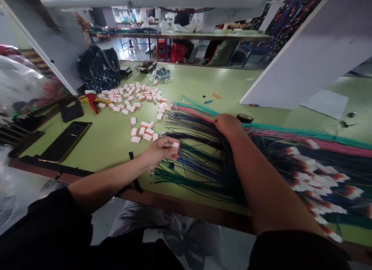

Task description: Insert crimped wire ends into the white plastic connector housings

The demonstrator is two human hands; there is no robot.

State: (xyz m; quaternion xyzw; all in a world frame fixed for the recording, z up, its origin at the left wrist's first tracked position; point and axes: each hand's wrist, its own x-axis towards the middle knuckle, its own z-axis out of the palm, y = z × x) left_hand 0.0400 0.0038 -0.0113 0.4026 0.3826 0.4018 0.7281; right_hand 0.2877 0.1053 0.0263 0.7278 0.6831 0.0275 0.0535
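Observation:
My left hand (162, 150) holds a small white and orange connector (175, 145) between thumb and fingers, above the ends of the dark green wires. My right hand (228, 124) is closed over the pink wires (194, 111) near the teal ones (197, 104); its fingertips and what they grip are hidden. Bundles of black, blue (192, 165) and green wires (186, 179) fan out on the green table (110, 146). Loose connectors (147, 131) lie left of the wire ends, with a larger spread of them (130, 95) farther back.
A phone (65, 142) and red-yellow pliers (93, 102) lie at the left. Black tape (245, 118) sits beyond my right hand. Wires with connectors attached (316, 180) cover the right side. A patterned bag (99, 68) stands at the back left; a white panel (305, 52) rises at the right.

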